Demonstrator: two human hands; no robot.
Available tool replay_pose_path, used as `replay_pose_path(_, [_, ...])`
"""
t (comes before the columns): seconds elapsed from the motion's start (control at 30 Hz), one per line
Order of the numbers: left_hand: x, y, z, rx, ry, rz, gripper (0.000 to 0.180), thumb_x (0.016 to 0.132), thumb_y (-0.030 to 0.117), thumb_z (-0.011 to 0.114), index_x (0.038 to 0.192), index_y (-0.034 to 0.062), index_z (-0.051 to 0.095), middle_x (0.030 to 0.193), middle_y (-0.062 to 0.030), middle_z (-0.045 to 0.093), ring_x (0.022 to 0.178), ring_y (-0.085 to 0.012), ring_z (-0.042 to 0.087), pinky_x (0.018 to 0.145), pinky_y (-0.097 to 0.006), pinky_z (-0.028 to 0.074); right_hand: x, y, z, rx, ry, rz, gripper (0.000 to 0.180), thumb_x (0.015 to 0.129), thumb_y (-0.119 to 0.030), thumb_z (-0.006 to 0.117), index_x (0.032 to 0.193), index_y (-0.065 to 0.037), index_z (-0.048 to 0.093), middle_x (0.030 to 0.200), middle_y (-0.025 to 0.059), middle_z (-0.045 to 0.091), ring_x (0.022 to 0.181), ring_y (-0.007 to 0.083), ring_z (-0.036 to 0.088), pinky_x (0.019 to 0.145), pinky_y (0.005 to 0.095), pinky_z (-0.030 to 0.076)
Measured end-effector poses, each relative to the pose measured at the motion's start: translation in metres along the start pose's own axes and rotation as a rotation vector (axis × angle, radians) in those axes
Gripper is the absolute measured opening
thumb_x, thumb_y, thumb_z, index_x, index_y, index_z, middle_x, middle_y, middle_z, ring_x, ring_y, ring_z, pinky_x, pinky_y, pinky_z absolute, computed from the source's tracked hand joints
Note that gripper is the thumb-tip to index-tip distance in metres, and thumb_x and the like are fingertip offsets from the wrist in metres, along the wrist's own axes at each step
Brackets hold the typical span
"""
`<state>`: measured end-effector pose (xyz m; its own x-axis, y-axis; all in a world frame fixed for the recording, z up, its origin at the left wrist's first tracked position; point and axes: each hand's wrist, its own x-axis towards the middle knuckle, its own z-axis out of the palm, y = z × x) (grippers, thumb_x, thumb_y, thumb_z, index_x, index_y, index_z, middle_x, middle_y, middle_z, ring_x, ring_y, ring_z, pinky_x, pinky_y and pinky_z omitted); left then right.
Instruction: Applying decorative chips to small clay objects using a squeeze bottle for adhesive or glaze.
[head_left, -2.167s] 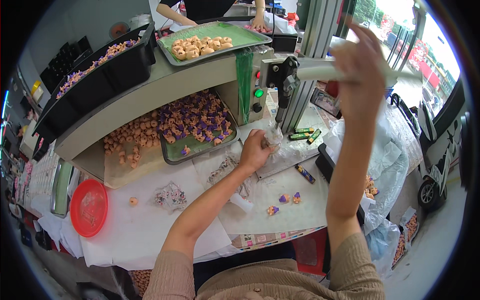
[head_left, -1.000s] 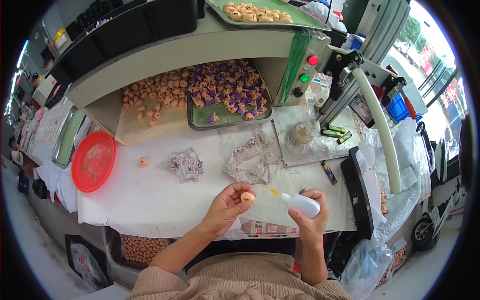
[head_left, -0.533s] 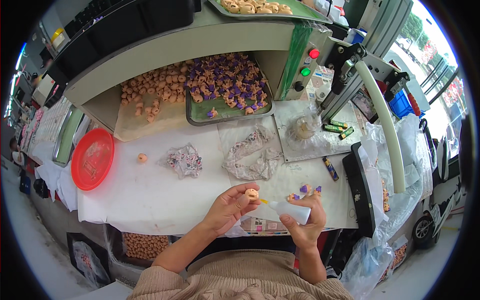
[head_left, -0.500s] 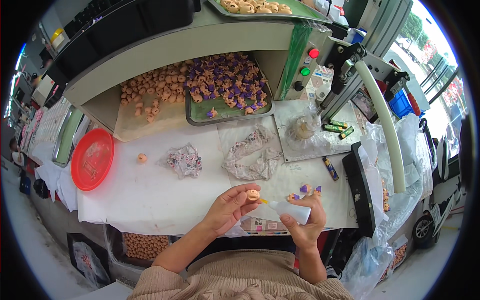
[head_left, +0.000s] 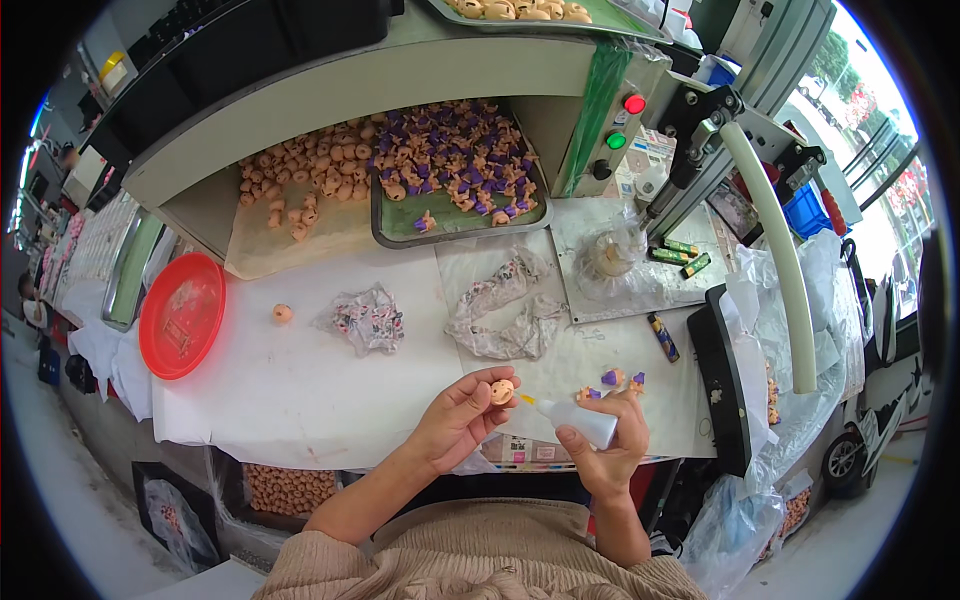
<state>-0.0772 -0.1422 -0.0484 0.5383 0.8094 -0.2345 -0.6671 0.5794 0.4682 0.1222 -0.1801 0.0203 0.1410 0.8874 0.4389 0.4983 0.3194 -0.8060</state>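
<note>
Between the thumb and fingers of my left hand is a small peach-coloured doll head with a printed face. My right hand wraps round a white squeeze bottle. The bottle's thin yellow nozzle points left at the doll head, a small gap apart as far as I can tell. Just beyond my right hand lie a few small doll bodies in purple. A single loose doll head rests on the white table cover to the left.
A green tray heaped with purple-clad doll bodies sits under the shelf, beside piled doll heads. Crumpled plastic bags lie mid-table. A red bowl is far left; a lever press and black bin stand right.
The doll head has turned slightly in my left fingers, its face showing more toward me. The bottle nozzle has drawn back a little from it.
</note>
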Motion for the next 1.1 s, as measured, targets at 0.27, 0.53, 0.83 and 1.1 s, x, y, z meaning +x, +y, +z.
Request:
replay_pose_path(0.27, [0.0027, 0.0016, 0.0053, 0.026, 0.021, 0.006, 0.033, 0.095, 0.014, 0.054, 0.126, 0.0036, 0.049, 0.123, -0.0102, 0.055, 0.108, -0.0181, 0.059, 0.098, -0.028, 0.049, 0.0014, 0.0060, 0.0048, 0.002, -0.005, -0.015, 0.033, 0.069, -0.022, 0.082, 0.086, -0.003, 0.063, 0.075, 0.0055, 0.056, 0.067, 0.0176, 0.051, 0.062, 0.0302, 0.041])
replay_pose_path(0.53, [0.0030, 0.0015, 0.0070, -0.008, 0.038, -0.008, 0.032, 0.093, 0.008, 0.055, 0.124, 0.0033, 0.051, 0.122, -0.0097, 0.056, 0.112, -0.0181, 0.056, 0.101, -0.030, 0.047, 0.0013, 0.0039, 0.0017, -0.041, -0.008, -0.038, 0.033, 0.069, -0.023, 0.082, 0.086, -0.003, 0.063, 0.073, 0.0068, 0.057, 0.063, 0.0182, 0.052, 0.059, 0.0308, 0.041])
replay_pose_path(0.83, [0.0028, -0.0020, 0.0006, 0.029, 0.015, 0.013, 0.031, 0.090, 0.002, 0.058, 0.121, 0.0050, 0.053, 0.124, -0.0065, 0.054, 0.118, -0.0210, 0.053, 0.103, -0.032, 0.045, -0.0011, 0.0004, -0.0005, -0.048, -0.005, -0.060, 0.033, 0.068, -0.023, 0.082, 0.084, -0.001, 0.063, 0.071, 0.0080, 0.056, 0.060, 0.0185, 0.051, 0.055, 0.0305, 0.040])
replay_pose_path(1.1, [0.0040, -0.0011, 0.0007, -0.014, 0.001, 0.038, 0.030, 0.087, -0.006, 0.058, 0.114, 0.0085, 0.056, 0.127, -0.0070, 0.054, 0.123, -0.0231, 0.050, 0.105, -0.033, 0.043, -0.0018, -0.0019, -0.0001, -0.049, 0.011, -0.079, 0.033, 0.068, -0.021, 0.082, 0.084, 0.000, 0.062, 0.071, 0.0078, 0.056, 0.059, 0.0180, 0.050, 0.055, 0.0301, 0.040])
